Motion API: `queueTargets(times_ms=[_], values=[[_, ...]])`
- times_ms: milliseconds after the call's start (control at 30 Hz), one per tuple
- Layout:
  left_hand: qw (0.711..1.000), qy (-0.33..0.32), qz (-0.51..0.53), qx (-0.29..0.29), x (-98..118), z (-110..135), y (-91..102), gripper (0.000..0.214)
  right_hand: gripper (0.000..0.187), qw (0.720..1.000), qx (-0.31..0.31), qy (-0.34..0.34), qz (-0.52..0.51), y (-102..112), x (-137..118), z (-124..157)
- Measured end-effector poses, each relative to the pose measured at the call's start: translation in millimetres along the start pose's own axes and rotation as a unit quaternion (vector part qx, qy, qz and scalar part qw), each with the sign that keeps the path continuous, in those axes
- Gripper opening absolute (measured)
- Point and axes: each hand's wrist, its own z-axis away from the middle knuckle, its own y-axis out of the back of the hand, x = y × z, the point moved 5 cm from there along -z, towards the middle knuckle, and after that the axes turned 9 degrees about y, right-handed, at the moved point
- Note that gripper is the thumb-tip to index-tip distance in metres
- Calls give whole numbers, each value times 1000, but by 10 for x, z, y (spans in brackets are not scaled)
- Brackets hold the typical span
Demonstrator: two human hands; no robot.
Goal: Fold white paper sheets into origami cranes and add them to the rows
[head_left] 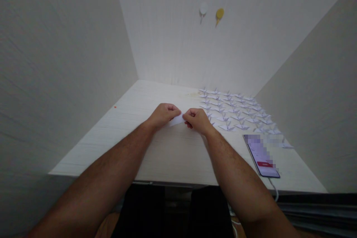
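Observation:
My left hand (164, 114) and my right hand (197, 120) meet over the middle of a pale wooden desk (156, 156). Both are closed in a pinch on one small white folded piece of paper (176, 120), which shows between the fingertips. The left hand grips its left end and the right hand its right end. Most of the paper is hidden by the fingers.
Several white folded paper cranes (237, 111) lie in rows at the back right of the desk. A phone (261, 155) with a lit screen lies at the front right, its cable running off the desk edge. Walls close in on three sides; two hooks (211, 13) are on the back wall.

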Motion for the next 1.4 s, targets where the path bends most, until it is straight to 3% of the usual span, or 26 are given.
queueTargets(times_ms=[300, 1400], values=[[997, 1, 61, -40, 4, 1, -39, 20, 16, 1000, 12, 14, 15, 15, 16, -10], [991, 33, 126, -42, -27, 8, -87, 22, 14, 999, 14, 26, 30, 10, -33, -2]])
